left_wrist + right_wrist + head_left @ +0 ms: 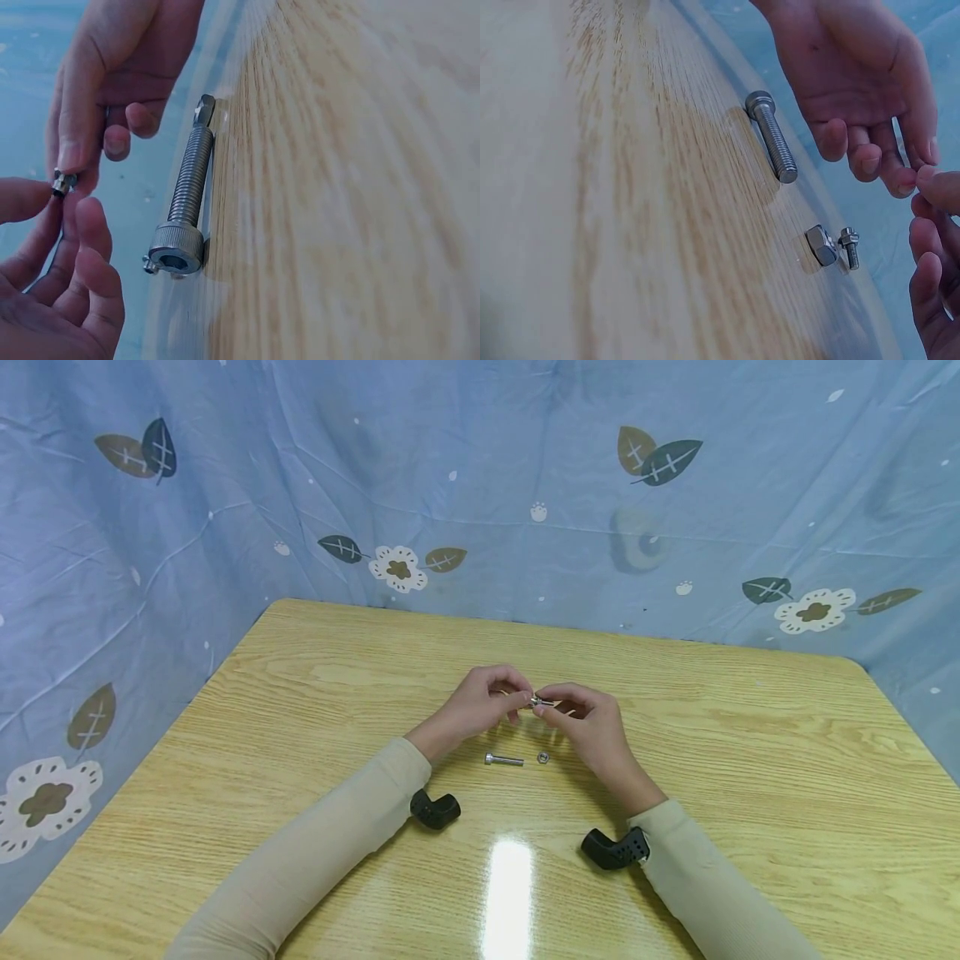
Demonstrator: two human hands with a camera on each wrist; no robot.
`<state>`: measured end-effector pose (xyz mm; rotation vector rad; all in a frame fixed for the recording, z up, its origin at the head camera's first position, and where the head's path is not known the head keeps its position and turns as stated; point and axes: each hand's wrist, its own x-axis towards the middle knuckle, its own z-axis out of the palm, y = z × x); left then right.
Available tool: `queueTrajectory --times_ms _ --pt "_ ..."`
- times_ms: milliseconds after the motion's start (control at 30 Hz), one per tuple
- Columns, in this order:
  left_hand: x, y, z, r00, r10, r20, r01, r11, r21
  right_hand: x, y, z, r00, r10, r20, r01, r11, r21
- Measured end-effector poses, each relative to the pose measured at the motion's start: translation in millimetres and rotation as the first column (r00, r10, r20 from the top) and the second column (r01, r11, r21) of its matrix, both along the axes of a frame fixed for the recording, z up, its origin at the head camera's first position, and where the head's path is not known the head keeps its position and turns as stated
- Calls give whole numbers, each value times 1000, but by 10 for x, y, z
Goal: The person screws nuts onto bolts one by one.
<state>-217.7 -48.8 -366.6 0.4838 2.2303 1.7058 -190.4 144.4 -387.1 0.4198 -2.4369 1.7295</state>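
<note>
My left hand [487, 700] and right hand [592, 722] meet above the middle of the table, pinching a small metal bolt [540, 702] between their fingertips. It looks to carry a nut-like collar, seen in the left wrist view; fingertips cover much of it. Nearer me on the table lies a larger socket-head bolt [504, 760], its head to the left. Just right of its threaded end sits a hex nut [543, 758]. Beyond that nut, the right wrist view shows another small bolt [850, 249]. A small metal piece [150, 264] shows beyond the large bolt's head.
The wood-grain table [360, 652] has rounded far corners. Behind it hangs a blue curtain [510, 460] with leaf and flower prints. Black wrist mounts [437, 810] sit at both cuffs. A bright reflection lies on the table's near part.
</note>
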Motion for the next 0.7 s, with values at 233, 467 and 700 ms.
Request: queueTrajectory --times_ms 233,467,700 --pt "-2 -6 -11 1000 -10 -16 10 1000 7 8 -3 8 1000 3 11 -3 1000 -5" --pt "23 -23 19 1000 -12 -18 12 1000 0 17 1 15 1000 6 10 -6 1000 11" --pt "13 -14 12 1000 -2 4 2 1000 6 7 4 5 1000 4 13 -4 1000 2"
